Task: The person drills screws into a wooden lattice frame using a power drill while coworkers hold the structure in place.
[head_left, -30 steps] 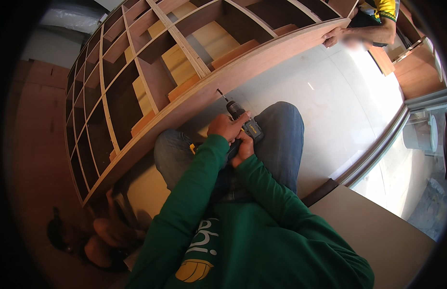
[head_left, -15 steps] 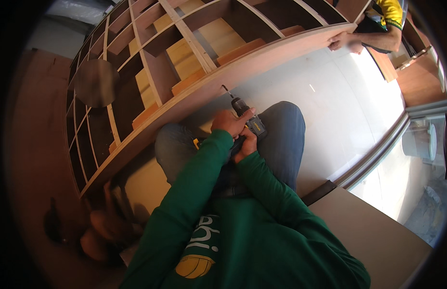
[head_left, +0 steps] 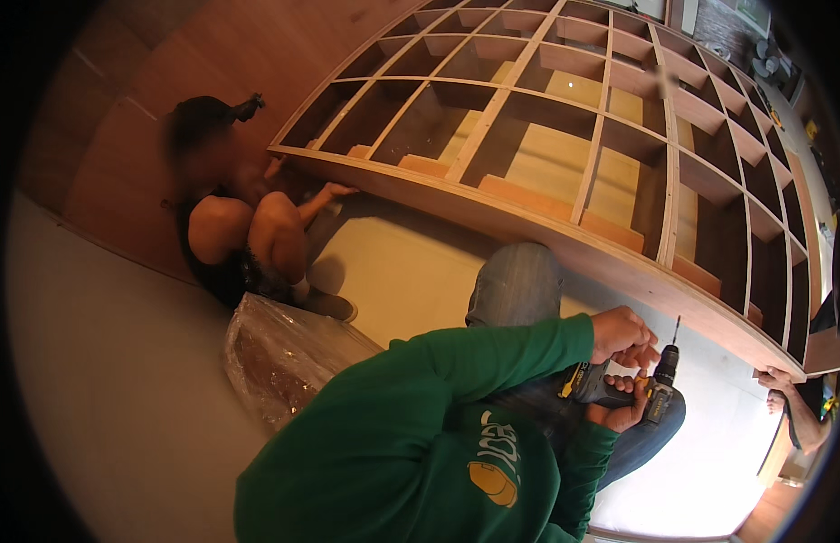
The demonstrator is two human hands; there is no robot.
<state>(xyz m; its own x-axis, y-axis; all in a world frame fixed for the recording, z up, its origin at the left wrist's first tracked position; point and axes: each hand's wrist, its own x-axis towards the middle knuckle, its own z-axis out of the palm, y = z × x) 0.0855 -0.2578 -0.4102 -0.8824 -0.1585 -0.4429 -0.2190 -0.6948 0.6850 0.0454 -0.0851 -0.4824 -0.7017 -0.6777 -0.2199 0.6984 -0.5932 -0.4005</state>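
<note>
A black cordless drill (head_left: 659, 385) with a long thin bit is gripped at its handle by my right hand (head_left: 621, 403). Its bit points up toward the long wooden side board of a large grid frame (head_left: 537, 222), apart from the wood. Beside the drill, off its body, is my left hand (head_left: 624, 337), its fingers curled together. Whatever those fingers may pinch is too small to make out. The drill's battery base, with yellow marks, lies over my lap.
A crouching person (head_left: 248, 222) at left has hands at the frame's end. Another person's hand (head_left: 779, 385) touches the far right corner. Plastic-wrapped material (head_left: 275, 362) lies at my left. My knee (head_left: 517, 281) is close to the frame's side board.
My view has swung to the left, bringing the crouching person fully into sight. My left hand has come off the drill, and the bit has moved away from the board.
</note>
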